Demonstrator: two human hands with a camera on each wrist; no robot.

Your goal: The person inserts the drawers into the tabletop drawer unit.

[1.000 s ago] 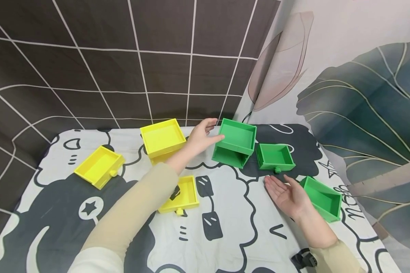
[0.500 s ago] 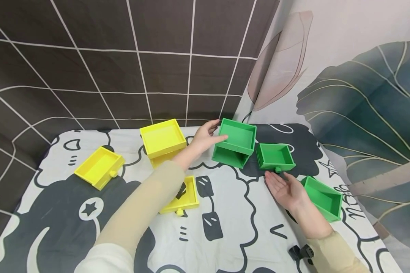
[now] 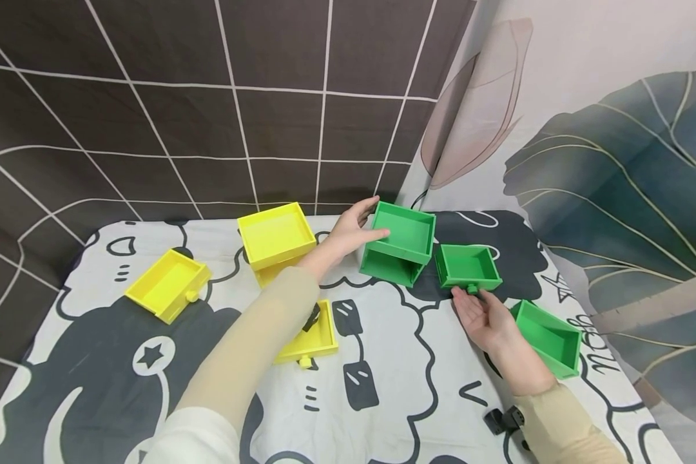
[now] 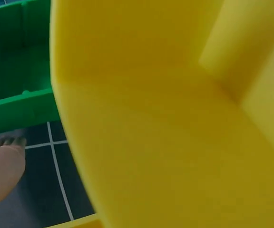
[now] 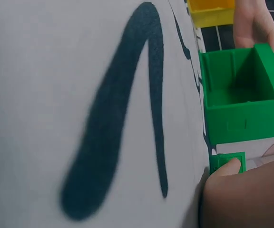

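Note:
At the back stands a green drawer cabinet with a hollow lower opening. My left hand lies at its left side, thumb over the upper edge and fingers stretched toward the back. A small green drawer with a round knob sits right of the cabinet. My right hand, palm up, has its fingertips and thumb right at that knob. In the right wrist view, the right thumb overlaps the small drawer. Another green box lies beside the right wrist. The left wrist view is mostly a yellow cabinet up close.
A yellow cabinet stands at the back left. One yellow drawer lies farther left, and another yellow drawer lies partly under the left forearm. A dark gridded cloth hangs behind. A small black device is near the right sleeve.
My left hand has shifted slightly right, its thumb now over the green cabinet's edge. My right hand has moved a little forward to the small green drawer's knob. The boxes have stayed put.

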